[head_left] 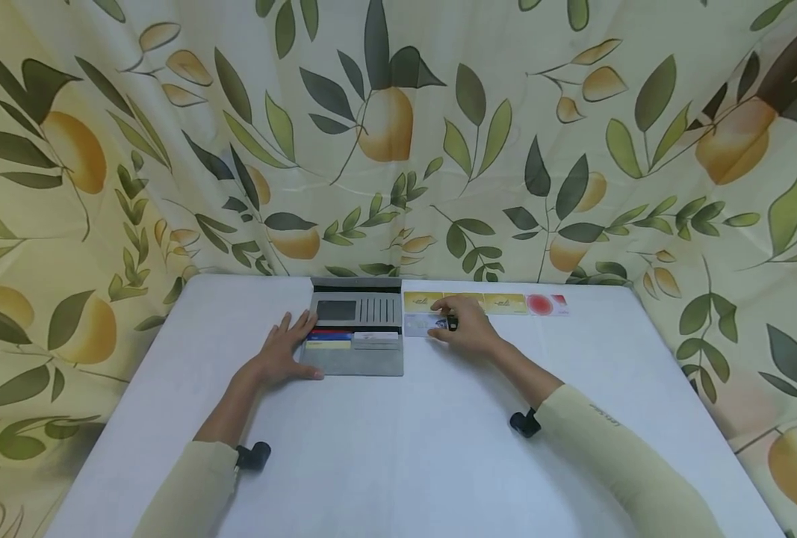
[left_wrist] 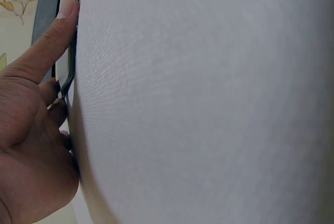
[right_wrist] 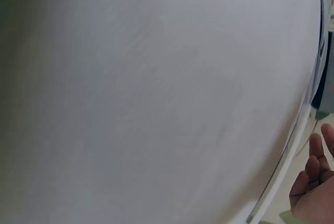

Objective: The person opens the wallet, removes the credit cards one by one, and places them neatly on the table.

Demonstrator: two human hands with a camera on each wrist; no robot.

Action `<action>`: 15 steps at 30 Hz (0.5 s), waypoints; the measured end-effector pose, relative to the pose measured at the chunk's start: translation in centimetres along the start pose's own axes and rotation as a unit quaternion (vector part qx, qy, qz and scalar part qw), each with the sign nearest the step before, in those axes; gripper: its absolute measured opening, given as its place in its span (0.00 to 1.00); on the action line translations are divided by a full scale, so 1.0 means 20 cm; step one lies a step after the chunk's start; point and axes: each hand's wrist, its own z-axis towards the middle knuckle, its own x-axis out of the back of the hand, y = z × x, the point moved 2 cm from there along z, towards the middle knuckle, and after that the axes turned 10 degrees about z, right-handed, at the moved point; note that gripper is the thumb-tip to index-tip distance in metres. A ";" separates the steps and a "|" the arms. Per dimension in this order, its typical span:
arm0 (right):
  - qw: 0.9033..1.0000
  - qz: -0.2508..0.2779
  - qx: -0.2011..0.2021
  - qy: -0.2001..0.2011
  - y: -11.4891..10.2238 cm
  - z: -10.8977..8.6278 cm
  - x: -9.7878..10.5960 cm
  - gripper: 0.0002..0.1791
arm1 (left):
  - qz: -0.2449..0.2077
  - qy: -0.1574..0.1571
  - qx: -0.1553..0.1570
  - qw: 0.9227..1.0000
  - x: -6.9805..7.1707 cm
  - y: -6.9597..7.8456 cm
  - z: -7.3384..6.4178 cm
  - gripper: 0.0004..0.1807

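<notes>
My right hand (head_left: pixel 467 326) hides part of the yellow cards (head_left: pixel 506 303) and one end of the pale card (head_left: pixel 417 326) below them, and the print on these is too small for me to read. The left wrist view's left edge cuts off my left hand (left_wrist: pixel 34 114), the right wrist view's right edge crops my right, and my sleeves (head_left: pixel 193 482) run off the head view's bottom.

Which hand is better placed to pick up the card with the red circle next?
Probably the right hand: it is nearer the red-circle card, while the left hand touches the left edge of the wallet.
</notes>
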 end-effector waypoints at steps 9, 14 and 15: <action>1.000 0.019 0.021 -0.012 -0.05 0.05 -0.09 0.25 | 0.001 0.001 -0.002 1.000 -0.01 0.00 -0.01 0.68; 0.999 0.024 0.047 -0.010 -0.08 0.08 -0.13 0.22 | 0.000 0.004 -0.005 1.000 -0.01 0.00 0.00 0.67; 0.998 0.023 0.052 -0.012 -0.09 0.08 -0.13 0.21 | 0.001 0.006 -0.005 1.000 0.00 0.00 0.00 0.67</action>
